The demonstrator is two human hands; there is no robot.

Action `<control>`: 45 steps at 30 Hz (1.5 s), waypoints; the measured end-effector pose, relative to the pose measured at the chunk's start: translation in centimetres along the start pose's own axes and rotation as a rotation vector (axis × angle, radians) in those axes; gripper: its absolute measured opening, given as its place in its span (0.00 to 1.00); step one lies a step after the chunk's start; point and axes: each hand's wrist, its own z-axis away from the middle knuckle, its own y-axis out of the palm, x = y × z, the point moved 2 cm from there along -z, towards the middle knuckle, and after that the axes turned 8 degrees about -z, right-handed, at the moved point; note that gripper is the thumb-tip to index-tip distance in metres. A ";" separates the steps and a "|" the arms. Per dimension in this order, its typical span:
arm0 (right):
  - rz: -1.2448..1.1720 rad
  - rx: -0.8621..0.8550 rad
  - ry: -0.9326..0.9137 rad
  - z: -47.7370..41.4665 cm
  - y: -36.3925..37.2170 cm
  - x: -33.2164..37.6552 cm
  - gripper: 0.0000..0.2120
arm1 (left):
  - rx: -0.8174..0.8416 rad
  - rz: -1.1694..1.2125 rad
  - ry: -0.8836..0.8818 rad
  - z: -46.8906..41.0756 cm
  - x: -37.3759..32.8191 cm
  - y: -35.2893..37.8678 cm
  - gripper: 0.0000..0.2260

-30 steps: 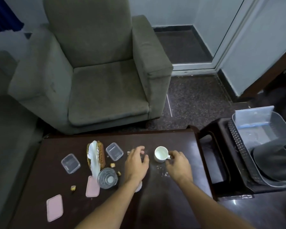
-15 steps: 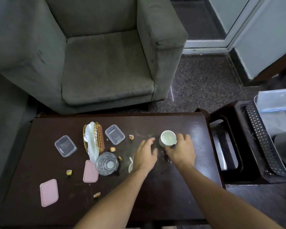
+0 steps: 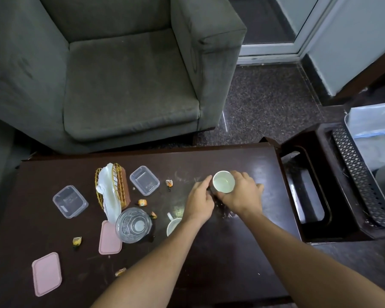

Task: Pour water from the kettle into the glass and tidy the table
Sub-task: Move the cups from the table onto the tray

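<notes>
Two grips at work, both on the far right part of the desk [image 3: 242, 252].

1. Right grip [image 3: 240, 196]: fingers curled round the white cup [image 3: 223, 182], which stands upright on the desk. I cannot tell whether the pale bottom is liquid or only sheen. Risk: if it holds dregs, a quick or tilted lift would spill them over the wood.

2. Left grip [image 3: 198, 201]: loose and holding nothing I can see, with the forefinger reaching to the foot of the same cup. Risk: a nudge there while the other grip lifts could tip the cup.

3. Second cup [image 3: 173, 225]: half hidden under my left forearm, handle pointing away from me. Risk: drawing that arm back low could knock it over or sweep it toward the glass.

4. Glass [image 3: 133, 225]: upright, left of my arms, pressed against a pink lid [image 3: 110, 240]. The tissue [image 3: 109, 196] hanging from the wire basket [image 3: 120, 187] reaches its rim. Risk: water poured here could soak the tissue, and a bumped lid could jog the glass.

5. Kettle: not in view, so I judge that the pour has not begun.

6. Loose stock: two clear boxes [image 3: 69, 201] [image 3: 144, 180], another pink lid [image 3: 46, 273], scattered sweet wrappers [image 3: 142, 202] and crumbs [image 3: 225, 211] by my wrists. Risk: the small pieces are easily brushed to the floor during tidying.
</notes>
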 end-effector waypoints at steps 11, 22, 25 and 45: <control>0.029 0.154 -0.197 0.2 -10.9 0.2 0.40 | -0.133 -0.028 0.250 1.9 -5.7 0.1 0.31; 0.230 0.076 -0.265 -4.7 -27.2 -3.5 0.28 | -0.385 -0.016 0.369 0.2 -22.8 8.0 0.26; 0.223 0.050 -0.237 -6.6 -31.5 -5.8 0.27 | -0.407 -0.038 0.396 -1.0 -27.7 10.8 0.26; 0.238 0.130 0.085 -19.1 -41.6 -28.2 0.33 | 0.105 -0.236 0.469 -9.9 -40.2 28.7 0.23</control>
